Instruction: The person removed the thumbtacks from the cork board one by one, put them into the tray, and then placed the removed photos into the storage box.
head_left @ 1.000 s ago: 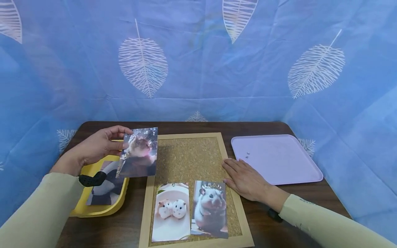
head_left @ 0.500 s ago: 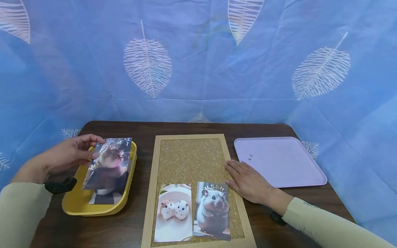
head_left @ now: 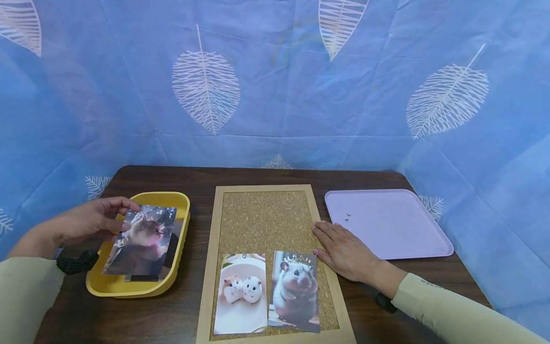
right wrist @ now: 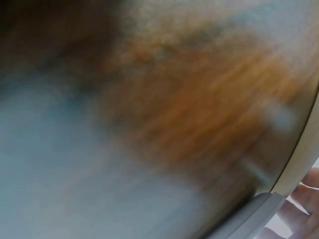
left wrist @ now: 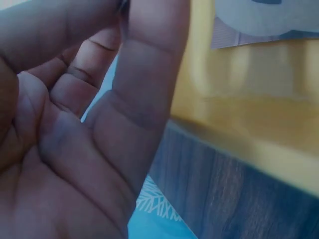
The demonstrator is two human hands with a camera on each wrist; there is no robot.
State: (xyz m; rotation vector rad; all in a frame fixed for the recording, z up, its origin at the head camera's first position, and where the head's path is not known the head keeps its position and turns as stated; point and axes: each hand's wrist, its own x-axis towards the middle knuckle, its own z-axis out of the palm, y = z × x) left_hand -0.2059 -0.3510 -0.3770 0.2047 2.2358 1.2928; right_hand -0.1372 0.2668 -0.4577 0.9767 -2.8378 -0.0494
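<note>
My left hand (head_left: 88, 220) pinches the left edge of a photo print (head_left: 143, 241) with a hamster in a sparkly dark scene, tilted low over a yellow basket (head_left: 185, 215). Beneath it, another print (head_left: 174, 251) lies in the basket, mostly covered. In the left wrist view the palm (left wrist: 70, 164) and a print's corner (left wrist: 266, 22) show. My right hand (head_left: 345, 251) rests flat with its fingers on the right frame of a cork board (head_left: 266, 220). On the board's lower half lie a two-hamster print (head_left: 240, 313), with a small pin at its top, and a crowned-hamster print (head_left: 294, 291).
A lilac tray (head_left: 395, 224) at the right holds a few tiny metallic bits (head_left: 347, 217). The dark wooden table (head_left: 172, 320) meets a blue leaf-patterned cloth (head_left: 266, 86) behind and at both sides. The right wrist view is mostly blurred.
My left hand has carried the hamster print left from beside the board to over the yellow basket, then lowered it. The right hand has stayed on the board's frame.
</note>
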